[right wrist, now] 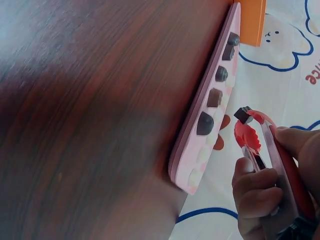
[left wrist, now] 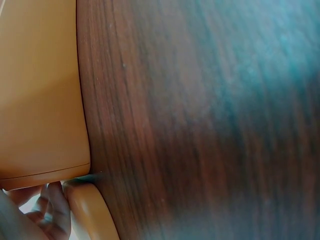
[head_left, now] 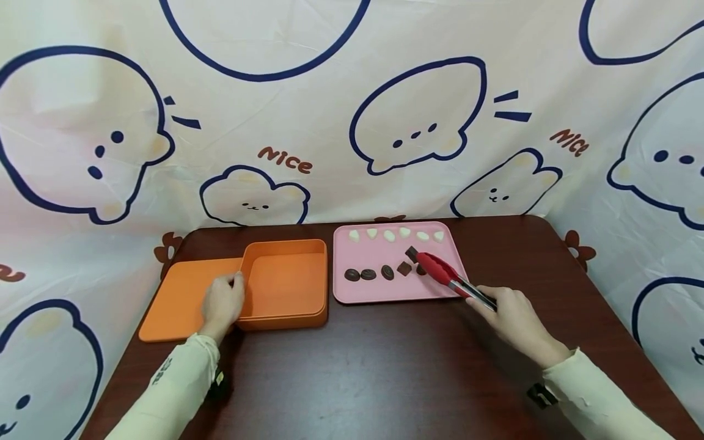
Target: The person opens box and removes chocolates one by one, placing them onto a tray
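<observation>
In the head view, my right hand grips red-tipped metal tongs over the pink tray. Their tips pinch a dark square chocolate, which the right wrist view shows raised above the tray. Below it lie several dark chocolates in a row, one partly hidden by the tongs. White pieces line the tray's far side. My left hand holds the left wall of the open orange box, its fingers bent against the side. Nothing lies inside the box.
An orange lid lies flat left of the box, partly under my left forearm and hand. The dark wooden table extends in front. A patterned cloth hangs behind and at both sides.
</observation>
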Tool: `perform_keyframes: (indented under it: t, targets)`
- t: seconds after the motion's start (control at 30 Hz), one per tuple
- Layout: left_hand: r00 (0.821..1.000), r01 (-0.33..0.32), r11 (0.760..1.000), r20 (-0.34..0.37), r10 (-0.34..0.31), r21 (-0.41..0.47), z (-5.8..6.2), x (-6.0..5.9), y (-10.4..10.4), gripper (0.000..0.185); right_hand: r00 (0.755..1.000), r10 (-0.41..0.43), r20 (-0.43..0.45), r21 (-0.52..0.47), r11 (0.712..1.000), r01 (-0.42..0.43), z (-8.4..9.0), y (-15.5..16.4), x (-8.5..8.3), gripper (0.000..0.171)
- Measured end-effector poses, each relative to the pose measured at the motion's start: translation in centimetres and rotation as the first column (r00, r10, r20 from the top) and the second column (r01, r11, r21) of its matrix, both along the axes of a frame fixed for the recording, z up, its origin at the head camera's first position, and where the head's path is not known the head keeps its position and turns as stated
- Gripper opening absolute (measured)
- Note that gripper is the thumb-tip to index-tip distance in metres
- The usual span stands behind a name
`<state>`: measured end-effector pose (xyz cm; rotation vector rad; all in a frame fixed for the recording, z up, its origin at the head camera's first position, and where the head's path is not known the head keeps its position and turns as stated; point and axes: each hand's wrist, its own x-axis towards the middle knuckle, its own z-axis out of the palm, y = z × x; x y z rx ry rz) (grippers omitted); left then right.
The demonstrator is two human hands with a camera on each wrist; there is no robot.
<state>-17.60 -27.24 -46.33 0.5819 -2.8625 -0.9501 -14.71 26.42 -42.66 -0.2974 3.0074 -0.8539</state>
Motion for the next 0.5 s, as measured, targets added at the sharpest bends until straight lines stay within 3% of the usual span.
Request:
perform_keyframes:
  t: [0.23,0.5]
  targets:
    - [1.000,0.000,1.000,0.000,0.000,-0.003,0.1,0.0,-0.1,0.056,1.000,-0.027,0.008,0.009,1.000,0.027,0.1,1.2,0.2,0.040]
    - [1.000,0.004,1.000,0.013,-0.004,-0.006,0.1,-0.1,0.0,0.055,0.997,-0.060,0.046,0.016,0.998,0.060,-0.1,2.5,0.3,0.051]
